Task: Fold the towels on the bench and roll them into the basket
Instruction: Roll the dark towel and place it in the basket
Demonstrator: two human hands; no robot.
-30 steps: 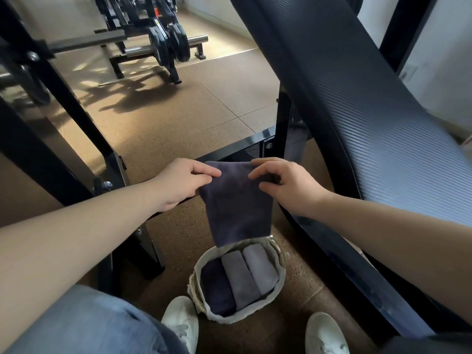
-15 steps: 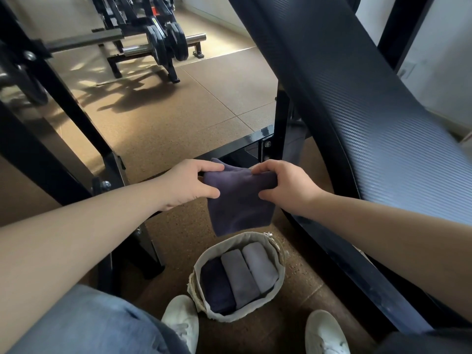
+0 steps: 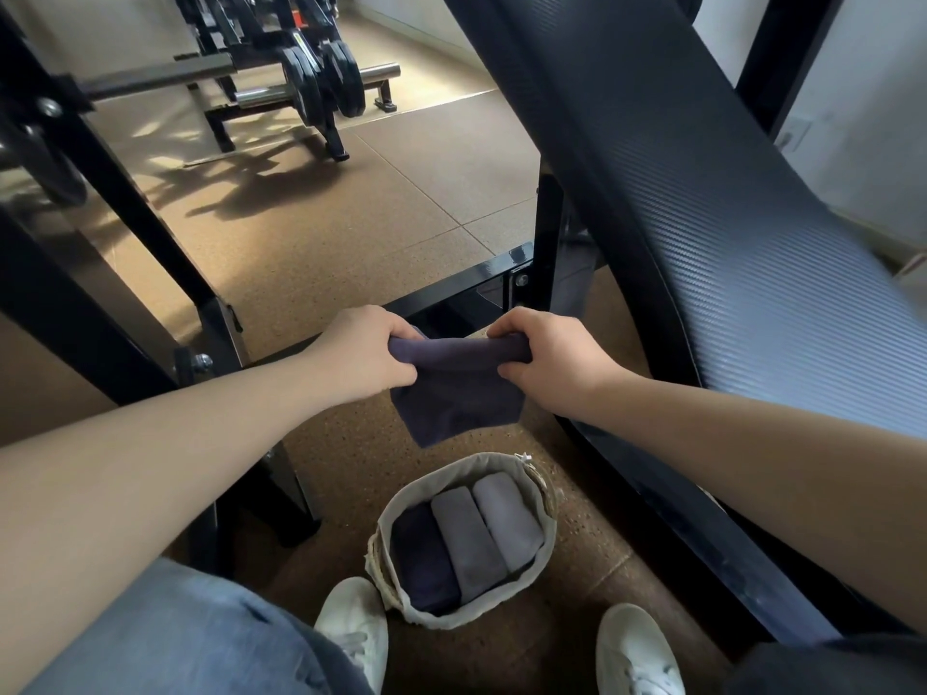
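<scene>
A dark purple towel [image 3: 459, 393] hangs in the air above the basket, its top part wound into a roll. My left hand [image 3: 363, 356] grips the roll's left end and my right hand [image 3: 549, 358] grips its right end. A short flap still hangs loose below the roll. On the floor beneath stands a round cream basket [image 3: 401, 506] holding three rolled towels side by side: a dark one [image 3: 424, 564], a grey one [image 3: 466, 541] and a pale lilac one [image 3: 506, 519].
The black padded bench [image 3: 702, 203] slopes up on the right, its frame running down beside the basket. Black rack uprights [image 3: 130, 213] stand on the left. Weight plates on a bar [image 3: 321, 87] lie far off. My white shoes [image 3: 356, 629] flank the basket.
The hanging part of the towel has grown shorter as my hands rolled its top downward. Both hands sank slightly toward the basket.
</scene>
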